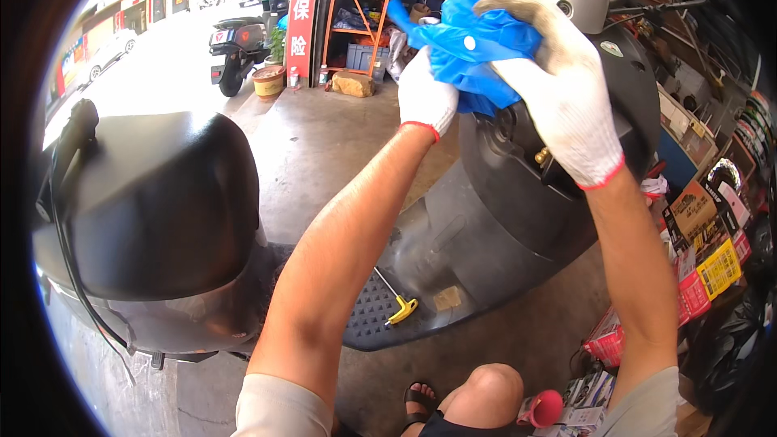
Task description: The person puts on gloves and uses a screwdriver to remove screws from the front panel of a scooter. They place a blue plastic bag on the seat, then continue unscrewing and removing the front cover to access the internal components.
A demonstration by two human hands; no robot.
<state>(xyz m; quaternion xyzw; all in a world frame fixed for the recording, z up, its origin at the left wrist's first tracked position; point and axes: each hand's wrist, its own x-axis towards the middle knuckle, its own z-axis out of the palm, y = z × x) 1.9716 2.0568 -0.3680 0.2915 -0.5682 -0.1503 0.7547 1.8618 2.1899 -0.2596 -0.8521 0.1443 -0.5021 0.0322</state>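
Observation:
My left hand (425, 93) and my right hand (566, 97), both in white knit gloves with red cuffs, grip a crumpled blue plastic sheet or bag (477, 40) above the front of a black scooter (518, 218). My left fingers are mostly hidden behind the plastic; my right thumb and fingers wrap round its right side. Below the plastic, a small brass fitting (542, 158) shows in the scooter's front panel. A yellow-handled hex key (402, 310) lies on the ridged footboard.
The scooter's black seat (154, 202), with a black cable, is left. Behind stand another scooter (231, 53), a flowerpot (269, 83), a stone block (353, 85) and orange shelves (364, 28). Stacked boxes (708, 259) and a red funnel (541, 409) are at right. A street lies beyond the doorway.

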